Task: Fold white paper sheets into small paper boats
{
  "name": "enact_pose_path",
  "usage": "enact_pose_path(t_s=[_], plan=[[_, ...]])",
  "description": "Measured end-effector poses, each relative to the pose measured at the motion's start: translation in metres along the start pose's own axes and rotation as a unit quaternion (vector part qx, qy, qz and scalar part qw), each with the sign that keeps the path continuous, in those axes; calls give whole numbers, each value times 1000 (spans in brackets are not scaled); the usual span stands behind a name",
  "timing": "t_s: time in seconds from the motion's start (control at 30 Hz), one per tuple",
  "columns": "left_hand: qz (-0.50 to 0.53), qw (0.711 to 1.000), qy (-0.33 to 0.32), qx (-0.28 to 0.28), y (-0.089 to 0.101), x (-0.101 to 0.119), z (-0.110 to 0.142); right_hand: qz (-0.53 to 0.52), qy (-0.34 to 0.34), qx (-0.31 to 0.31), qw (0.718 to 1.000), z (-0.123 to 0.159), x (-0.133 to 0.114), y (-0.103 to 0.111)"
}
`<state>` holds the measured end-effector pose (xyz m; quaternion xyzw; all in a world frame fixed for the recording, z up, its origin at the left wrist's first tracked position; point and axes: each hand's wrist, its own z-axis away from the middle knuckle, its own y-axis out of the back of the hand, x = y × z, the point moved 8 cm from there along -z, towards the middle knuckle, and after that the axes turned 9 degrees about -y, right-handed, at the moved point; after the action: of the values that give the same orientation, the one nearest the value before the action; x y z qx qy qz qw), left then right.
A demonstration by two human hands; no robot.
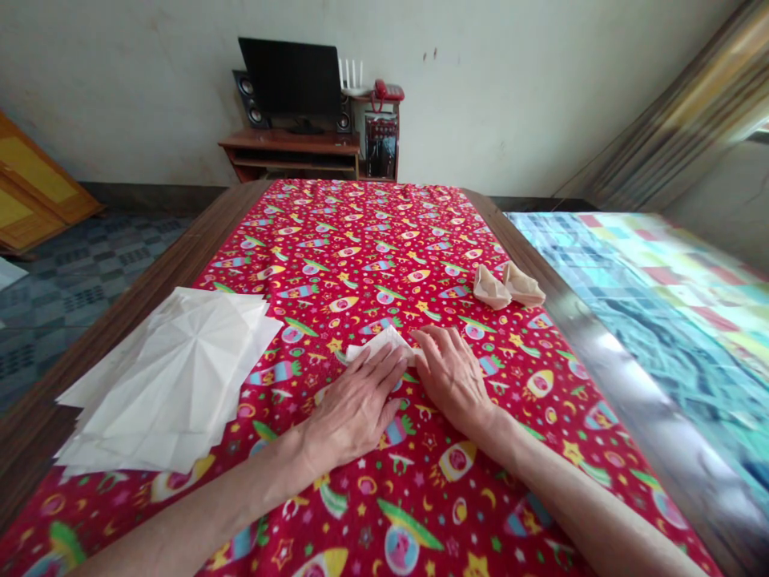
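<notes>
A small piece of white folded paper [388, 338] with a raised peak lies on the red patterned cloth in front of me. My left hand [354, 405] rests on its near side, fingers stretched out flat and pressing on it. At the paper's right end is my right hand [452, 377], with its fingers bent down and its thumb side against the narrow tip. My palms and fingers cover part of the paper's near edge. To the left lies a loose stack of creased white paper sheets [192, 353]. Two finished-looking folded paper shapes [491, 288] stand at the right.
The red cloth [372, 264] covers most of a dark wooden table [198, 240]. Beyond it, a low desk [288, 144] carries a monitor [291, 80], with a red telephone [388, 92] beside it. A bed with a checked sheet [649, 280] is at the right.
</notes>
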<state>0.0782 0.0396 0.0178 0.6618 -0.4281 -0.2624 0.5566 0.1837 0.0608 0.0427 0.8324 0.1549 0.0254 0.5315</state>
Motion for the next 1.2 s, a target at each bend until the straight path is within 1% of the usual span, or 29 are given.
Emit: enact_pose_path(t_s=[0.03, 0.1, 0.13, 0.17, 0.23, 0.33, 0.47, 0.63, 0.77, 0.87, 0.93, 1.03, 1.1, 1.2], plan=[[5, 1000, 5, -2, 1, 0, 0, -3, 47, 8, 999, 5, -9, 1], [13, 1000, 12, -2, 2, -1, 1, -34, 150, -1, 988, 18, -26, 0], [16, 1000, 15, -1, 3, -1, 1, -55, 186, -13, 981, 24, -32, -2], [18, 1000, 18, 0, 4, -1, 2, -73, 204, -26, 976, 30, -35, -3], [17, 1000, 24, 3, 5, -3, 3, -91, 198, -50, 975, 36, -35, -7], [1, 1000, 27, -7, 5, -5, 6, -83, 168, -70, 980, 39, -30, -7], [-29, 999, 13, -18, 6, -9, 14, -64, 158, -66, 983, 41, -23, 2], [-50, 998, 29, -25, 10, -21, 31, -65, 149, -75, 984, 42, -16, 5], [-64, 997, 47, -15, 16, -30, 48, -73, 145, -61, 985, 43, -10, 4], [-66, 996, 64, 11, 20, -37, 54, -68, 141, -49, 986, 35, -10, 5], [-59, 995, 71, 49, 25, -41, 50, -50, 135, -45, 989, 24, -14, 5], [-35, 991, 76, 108, 32, -47, 35, 9, 114, -49, 992, 4, -21, -2], [-8, 991, 62, 114, 31, -49, 21, 27, 109, -43, 993, -6, -26, -7], [8, 992, 52, 111, 29, -51, 8, 9, 96, -39, 995, -12, -26, -13]])
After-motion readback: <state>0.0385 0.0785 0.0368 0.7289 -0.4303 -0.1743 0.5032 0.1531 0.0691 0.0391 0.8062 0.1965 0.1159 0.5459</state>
